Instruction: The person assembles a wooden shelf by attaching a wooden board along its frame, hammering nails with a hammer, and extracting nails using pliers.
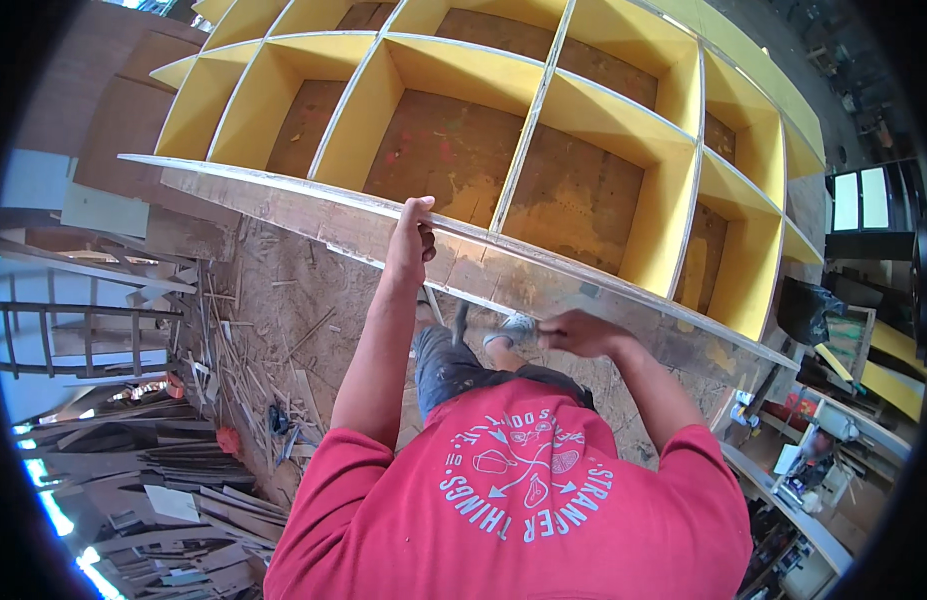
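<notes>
My left hand (pixel 411 242) touches yellow frame (pixel 605 120) ahead, full grasp unclear; long edge (pixel 583 268) runs crosswise; right hand (pixel 586 334), farther off, clenches blurred hammer (pixel 461 325).

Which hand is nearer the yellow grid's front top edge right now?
Left: the left hand is on that front top edge. The right hand is lower and farther right, apart from it, holding a blurred hammer-like tool.

soft light, bright at centre, dimmer at upper right; white glare through gaps (pixel 48 497) at lower left; right hand (pixel 583 333) blurred; straight edges bend toward black corners.
</notes>
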Demonstrator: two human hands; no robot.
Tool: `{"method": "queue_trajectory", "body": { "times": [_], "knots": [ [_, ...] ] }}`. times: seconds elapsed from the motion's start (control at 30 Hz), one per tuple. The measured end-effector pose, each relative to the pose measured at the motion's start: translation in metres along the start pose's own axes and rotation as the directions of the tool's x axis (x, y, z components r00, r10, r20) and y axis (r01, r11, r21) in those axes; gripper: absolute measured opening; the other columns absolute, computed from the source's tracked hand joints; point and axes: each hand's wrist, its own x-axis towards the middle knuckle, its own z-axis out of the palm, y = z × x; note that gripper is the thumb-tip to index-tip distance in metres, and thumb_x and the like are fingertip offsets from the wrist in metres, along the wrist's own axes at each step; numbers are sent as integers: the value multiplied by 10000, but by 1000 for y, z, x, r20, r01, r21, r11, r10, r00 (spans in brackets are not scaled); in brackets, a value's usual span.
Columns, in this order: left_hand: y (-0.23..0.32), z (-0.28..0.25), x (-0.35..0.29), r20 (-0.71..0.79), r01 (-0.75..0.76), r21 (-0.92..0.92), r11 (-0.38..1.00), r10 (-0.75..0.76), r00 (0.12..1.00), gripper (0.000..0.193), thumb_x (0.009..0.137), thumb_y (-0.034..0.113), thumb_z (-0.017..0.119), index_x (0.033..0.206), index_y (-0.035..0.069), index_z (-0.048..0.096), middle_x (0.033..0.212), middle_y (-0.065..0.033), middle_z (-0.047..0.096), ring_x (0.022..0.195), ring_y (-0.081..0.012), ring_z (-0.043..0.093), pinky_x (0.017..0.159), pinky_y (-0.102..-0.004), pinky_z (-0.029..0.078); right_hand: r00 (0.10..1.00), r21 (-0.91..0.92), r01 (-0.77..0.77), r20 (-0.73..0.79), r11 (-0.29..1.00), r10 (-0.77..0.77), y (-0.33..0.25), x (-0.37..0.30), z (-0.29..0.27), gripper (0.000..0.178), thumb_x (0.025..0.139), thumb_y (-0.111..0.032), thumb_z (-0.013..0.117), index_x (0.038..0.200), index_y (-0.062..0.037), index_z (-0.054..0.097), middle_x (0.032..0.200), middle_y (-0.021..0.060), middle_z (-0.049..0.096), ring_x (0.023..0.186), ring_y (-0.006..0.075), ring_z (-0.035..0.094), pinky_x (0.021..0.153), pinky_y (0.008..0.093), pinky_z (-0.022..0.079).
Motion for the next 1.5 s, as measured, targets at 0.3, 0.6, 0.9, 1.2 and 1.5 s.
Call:
{"method": "queue_trajectory", "body": {
  "times": [0.3,0.6,0.9,1.2,1.5],
  "knots": [
    [0,-1,0,-17,-12,13,1000,12,1000,361,846,432,747,793,204,472,646,28,480,460,-66,325,445,-265,240,1000,32,6,21,999,-7,-15,0,-4,343,1027,-376,640,1100,-43,678,913,226,680,826,255,645,804,422,495],
    [2,-2,-1,-1,10,12,1000,-10,1000,364,848,422,749,802,196,468,661,11,492,460,-76,330,447,-266,249,998,59,-50,-44,997,52,-12,0,1,363,1029,-364,608,1082,-12,679,1021,234,715,989,364,680,871,458,498],
    [4,0,1,6,-8,12,1000,8,1000,367,846,430,750,807,195,470,657,15,486,449,-77,320,434,-263,252,994,-5,-54,-92,999,53,3,2,11,324,1021,-367,611,1148,-76,676,1063,238,705,1009,413,678,893,491,501],
    [-1,-2,3,14,-7,8,1000,7,1000,364,845,441,742,800,198,475,646,22,470,447,-73,319,435,-263,247,985,97,-33,-167,995,49,0,2,11,314,1031,-341,619,1171,-66,674,1099,199,729,1005,338,707,906,429,505],
    [2,2,2,-6,-33,27,999,34,999,364,848,441,738,815,193,475,655,15,482,461,-76,322,450,-267,245,978,93,-14,-207,996,33,7,2,8,360,1039,-353,612,1224,-50,671,1108,239,713,1016,377,708,849,438,514]
  ]
}}
